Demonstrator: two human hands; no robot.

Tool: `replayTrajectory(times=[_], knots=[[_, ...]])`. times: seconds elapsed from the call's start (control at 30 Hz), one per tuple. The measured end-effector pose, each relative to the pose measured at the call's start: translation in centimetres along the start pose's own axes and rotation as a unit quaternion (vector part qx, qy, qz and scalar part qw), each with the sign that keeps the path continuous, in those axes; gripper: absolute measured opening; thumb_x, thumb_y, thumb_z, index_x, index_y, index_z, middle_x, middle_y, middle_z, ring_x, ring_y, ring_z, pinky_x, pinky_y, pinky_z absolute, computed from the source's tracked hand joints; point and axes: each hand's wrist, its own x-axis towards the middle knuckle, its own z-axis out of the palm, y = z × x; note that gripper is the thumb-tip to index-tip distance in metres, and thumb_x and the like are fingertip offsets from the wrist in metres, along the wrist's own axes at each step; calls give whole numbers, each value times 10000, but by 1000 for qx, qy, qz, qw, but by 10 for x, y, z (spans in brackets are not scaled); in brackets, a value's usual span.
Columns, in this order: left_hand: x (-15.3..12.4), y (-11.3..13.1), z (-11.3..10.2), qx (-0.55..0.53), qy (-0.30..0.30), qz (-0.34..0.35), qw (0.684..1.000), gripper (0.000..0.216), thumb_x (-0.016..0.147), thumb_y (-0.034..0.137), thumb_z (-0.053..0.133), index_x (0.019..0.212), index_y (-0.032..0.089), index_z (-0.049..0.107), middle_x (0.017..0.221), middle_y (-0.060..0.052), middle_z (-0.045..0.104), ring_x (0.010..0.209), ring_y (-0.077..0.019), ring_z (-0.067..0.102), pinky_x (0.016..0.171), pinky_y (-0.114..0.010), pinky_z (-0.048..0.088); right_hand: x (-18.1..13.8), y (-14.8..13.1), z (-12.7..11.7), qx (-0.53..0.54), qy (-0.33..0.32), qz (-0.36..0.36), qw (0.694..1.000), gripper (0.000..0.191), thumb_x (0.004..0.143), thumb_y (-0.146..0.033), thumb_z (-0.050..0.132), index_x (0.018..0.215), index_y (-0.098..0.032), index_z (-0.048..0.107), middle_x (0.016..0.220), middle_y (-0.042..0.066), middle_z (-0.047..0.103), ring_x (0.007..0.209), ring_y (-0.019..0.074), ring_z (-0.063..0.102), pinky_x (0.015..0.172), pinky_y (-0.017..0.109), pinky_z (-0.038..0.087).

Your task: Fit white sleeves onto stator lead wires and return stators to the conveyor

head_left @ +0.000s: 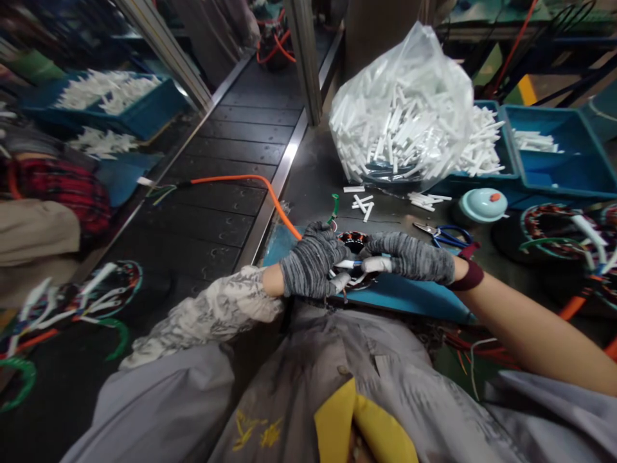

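A motor stator (354,240) with a dark core and orange windings sits on a blue mat (424,299) in front of me, partly hidden by my hands. My left hand (315,260), in a grey striped glove, is closed at its left side, fingers at one end of a short white sleeve (346,263). From the right, my right hand (409,257), gloved with pale fingertips, pinches the blue-tinted wire at the sleeve's other end. An orange cable (270,190) runs from behind my left hand onto the conveyor, ending in loose thin wires.
Behind the stator stands a clear bag (405,109) full of white sleeves. Blue-handled pliers (446,236), a light-blue round container (482,206) and loose sleeves lie nearby. A blue bin (563,154) and more stators (554,235) are right. The slatted conveyor (226,154) runs left; another person's sleeve (62,196) shows beyond.
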Motion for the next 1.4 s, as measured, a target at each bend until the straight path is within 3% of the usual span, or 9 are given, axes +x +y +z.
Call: replayTrajectory(times=[0.2, 0.33, 0.47, 0.73, 0.87, 0.97, 1.1, 1.23, 1.4], knots=[[-1, -21, -5, -139, -56, 16, 989, 353, 1021, 406, 496, 1172, 170, 709, 1029, -89, 753, 965, -209, 682, 928, -347, 484, 6, -1, 16, -171, 53, -3, 984, 438, 1021, -513, 501, 944, -163, 753, 881, 80, 726, 800, 192, 635, 765, 331, 495], [11, -20, -12, -116, -112, -45, 986, 379, 1042, 435, 481, 1100, 184, 759, 994, -68, 766, 947, -192, 691, 876, -304, 484, 2, 3, 16, -239, 85, -18, 967, 407, 1015, -485, 524, 1056, -164, 771, 982, 126, 734, 877, 242, 661, 811, 375, 509], [21, -1, -19, 12, -134, -90, 987, 413, 1002, 519, 531, 1038, 194, 784, 938, -84, 754, 944, -260, 677, 887, -396, 462, -20, 13, -1, -222, 144, -67, 962, 416, 950, -581, 611, 1081, -222, 775, 1123, 127, 721, 1015, 275, 664, 898, 416, 524], [48, 33, -1, 50, -88, -20, 995, 403, 1027, 482, 495, 1053, 172, 750, 1006, -110, 735, 974, -286, 642, 905, -446, 442, -36, 34, 2, -69, 211, -34, 974, 409, 897, -637, 662, 968, -249, 769, 917, 46, 771, 858, 227, 710, 839, 378, 568], [36, -4, -5, -5, -36, 55, 998, 541, 966, 636, 544, 1252, 206, 705, 1204, -112, 735, 1116, -283, 644, 998, -455, 454, -53, 35, 9, -102, 227, 13, 968, 444, 865, -638, 699, 1045, -235, 744, 976, 66, 763, 901, 253, 708, 853, 406, 567], [12, -47, -9, -71, -59, 150, 984, 752, 829, 775, 627, 1339, 224, 664, 1343, -108, 697, 1309, -287, 581, 1164, -462, 387, -59, 41, 21, -131, 179, 44, 974, 510, 855, -664, 698, 1091, -213, 718, 972, 77, 756, 871, 247, 707, 793, 375, 555], [-12, -70, -1, -7, -110, 110, 988, 515, 872, 518, 718, 1353, 348, 651, 1448, -34, 640, 1506, -316, 388, 1259, -561, 231, -47, 54, 31, -214, 164, 64, 961, 514, 895, -697, 621, 997, -202, 720, 916, 87, 749, 811, 238, 689, 742, 351, 519], [-18, -45, 19, 37, -88, 23, 995, 293, 935, 358, 663, 1225, 350, 709, 1332, -20, 707, 1423, -293, 499, 1231, -631, 268, -30, 70, 11, -300, 189, 79, 932, 474, 974, -617, 548, 1089, -197, 735, 1015, 110, 764, 927, 265, 698, 830, 375, 525], [-9, 20, 44, 108, -15, -101, 989, 445, 962, 611, 535, 1039, 229, 750, 1050, -113, 757, 1127, -350, 669, 1194, -709, 328, 14, 91, -18, -394, 221, 104, 886, 394, 1043, -423, 461, 1245, -212, 725, 1208, 136, 736, 1040, 276, 667, 908, 409, 527]])
